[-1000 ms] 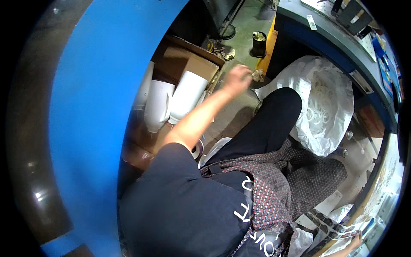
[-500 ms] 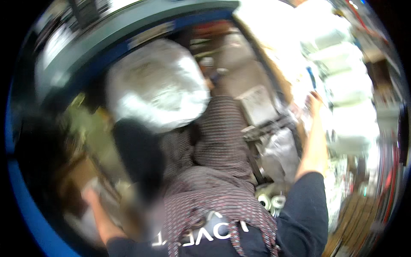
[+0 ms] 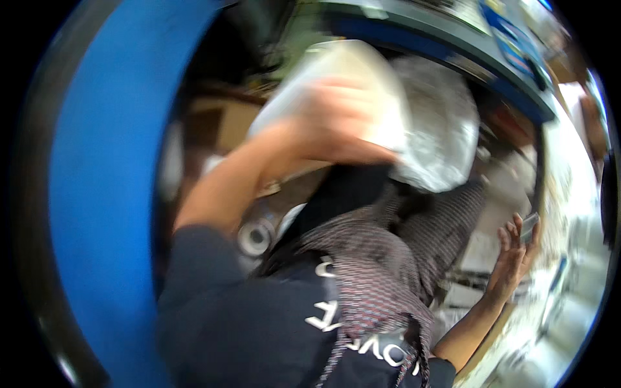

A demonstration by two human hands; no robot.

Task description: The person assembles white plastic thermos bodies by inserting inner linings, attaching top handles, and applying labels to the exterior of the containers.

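Observation:
In front of me my left hand (image 3: 339, 123), smeared by motion, grips a broad white sheet-like thing (image 3: 378, 81), perhaps a bag or a stack of bags. Its exact kind is too blurred to make out. Low on the right, my right hand (image 3: 511, 255) is raised beside the pale worktop with its fingers bent. A small greyish see-through piece (image 3: 529, 228) is between those fingers. Behind the white thing, a container lined with clear plastic (image 3: 443, 123) stands just beyond my knees, partly hidden.
A large blue panel (image 3: 110, 181) rises close on my left. Near my left elbow lies a tape roll (image 3: 254, 238), with a cardboard box (image 3: 236, 123) farther off. A grey-blue bench edge (image 3: 440, 45) runs across the far side, and a pale worktop (image 3: 556, 161) lies right.
The view has swung left. My left hand has come up from low on the left and now carries the white thing across in front of me. My right hand has the small piece showing.

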